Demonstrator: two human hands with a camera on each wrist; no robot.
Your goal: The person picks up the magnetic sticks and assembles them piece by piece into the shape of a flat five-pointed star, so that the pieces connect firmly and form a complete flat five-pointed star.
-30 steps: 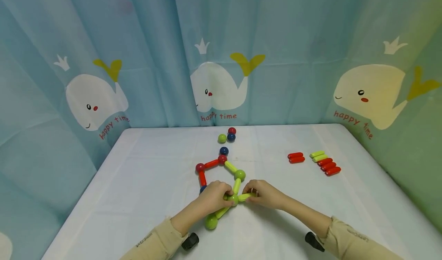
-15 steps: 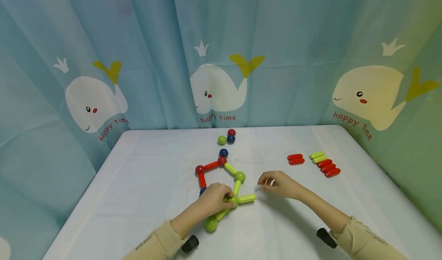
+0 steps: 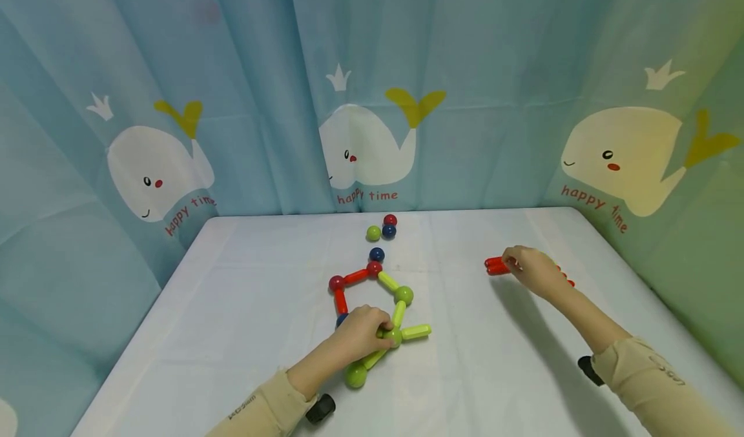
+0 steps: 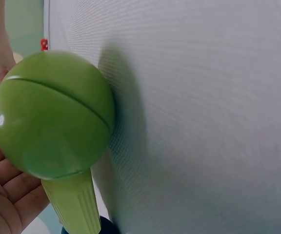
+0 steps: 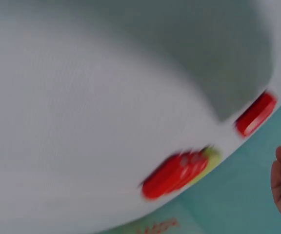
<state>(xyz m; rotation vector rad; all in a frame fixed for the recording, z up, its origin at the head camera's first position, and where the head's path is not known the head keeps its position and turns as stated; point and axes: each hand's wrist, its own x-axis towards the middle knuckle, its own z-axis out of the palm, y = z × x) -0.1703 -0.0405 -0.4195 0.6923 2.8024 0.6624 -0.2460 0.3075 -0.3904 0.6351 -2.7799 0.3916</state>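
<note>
In the head view, my left hand (image 3: 361, 330) pinches a green ball (image 3: 394, 338) of a ball-and-rod structure, its thumb on the ball's near side. From that ball a yellow-green rod (image 3: 416, 332) sticks out to the right, and another rod leads to a nearer green ball (image 3: 356, 376). The left wrist view shows a big green ball (image 4: 52, 114) with a rod below it, close to the palm. My right hand (image 3: 536, 271) hovers over the loose rods at the right, just beside two red rods (image 3: 495, 266). Its fingers look loosely bent with nothing between them in the right wrist view.
Loose red and yellow-green rods (image 5: 179, 173) lie partly hidden behind the right hand in the head view. A blue ball (image 3: 376, 254) touches or nearly touches the structure's far red ball (image 3: 374, 269). Further back sit green (image 3: 373, 233), red and blue balls. A curtain (image 3: 482, 153) stands behind the table.
My right hand has let go of the yellow-green rod, which stays attached to the green ball, and has moved right and away to the loose rods. The left hand has stayed in place.
</note>
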